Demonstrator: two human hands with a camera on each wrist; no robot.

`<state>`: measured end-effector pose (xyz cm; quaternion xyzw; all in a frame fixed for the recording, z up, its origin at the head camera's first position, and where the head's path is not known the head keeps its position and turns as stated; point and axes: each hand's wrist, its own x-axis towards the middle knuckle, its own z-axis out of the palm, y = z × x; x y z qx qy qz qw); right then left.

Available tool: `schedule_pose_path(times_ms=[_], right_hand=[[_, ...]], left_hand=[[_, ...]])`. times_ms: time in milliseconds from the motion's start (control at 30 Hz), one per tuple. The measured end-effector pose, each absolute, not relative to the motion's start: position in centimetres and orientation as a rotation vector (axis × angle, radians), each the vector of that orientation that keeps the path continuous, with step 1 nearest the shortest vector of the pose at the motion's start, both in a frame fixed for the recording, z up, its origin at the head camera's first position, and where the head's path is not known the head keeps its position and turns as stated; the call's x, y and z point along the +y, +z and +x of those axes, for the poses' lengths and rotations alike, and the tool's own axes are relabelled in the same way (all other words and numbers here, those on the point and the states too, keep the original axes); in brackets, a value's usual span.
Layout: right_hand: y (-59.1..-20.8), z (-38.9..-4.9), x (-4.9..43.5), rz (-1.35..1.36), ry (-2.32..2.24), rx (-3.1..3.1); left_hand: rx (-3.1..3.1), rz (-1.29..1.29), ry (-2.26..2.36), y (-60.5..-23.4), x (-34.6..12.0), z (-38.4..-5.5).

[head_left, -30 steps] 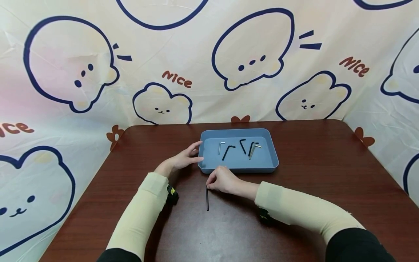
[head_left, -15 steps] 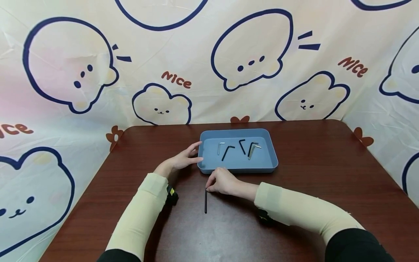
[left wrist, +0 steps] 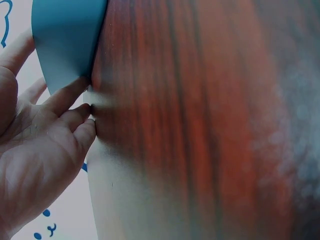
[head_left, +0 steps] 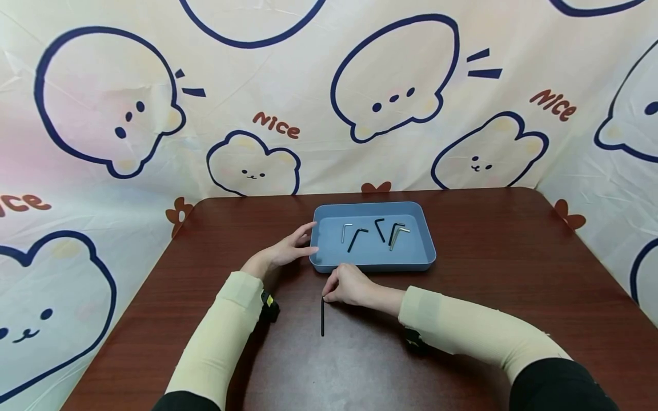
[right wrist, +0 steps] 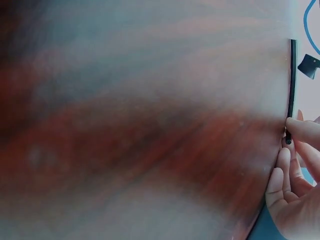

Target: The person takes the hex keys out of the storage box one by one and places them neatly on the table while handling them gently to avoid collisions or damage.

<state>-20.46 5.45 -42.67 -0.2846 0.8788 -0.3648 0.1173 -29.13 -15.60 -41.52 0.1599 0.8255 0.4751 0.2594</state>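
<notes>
One black hex key we pinched in our right hand before the tray, our spread left hand touching its left side; seemingly mid-handling, the next move wanted a steady pinch

Straight ahead of the right hand, the near wall of the blue tray stands in the way. On that hand's left, the left hand blocks the tray's end. A strip of table between them could let something through, though the black hex key juts nearer. Rightward, there's plenty of room.
</notes>
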Motion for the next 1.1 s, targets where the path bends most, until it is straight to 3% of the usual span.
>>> schedule_pose_path(times_ms=[700,1100], right_hand=[[-41.9,-20.1,6.0,-0.854,-1.062,2.574],[-39.5,-20.3,6.5,-0.848,-1.136,2.510]], left_hand=[[2.254,0.446,1.281,-41.3,-15.6,-28.9],[2.250,0.442,1.284,-41.3,-15.6,-28.8]])
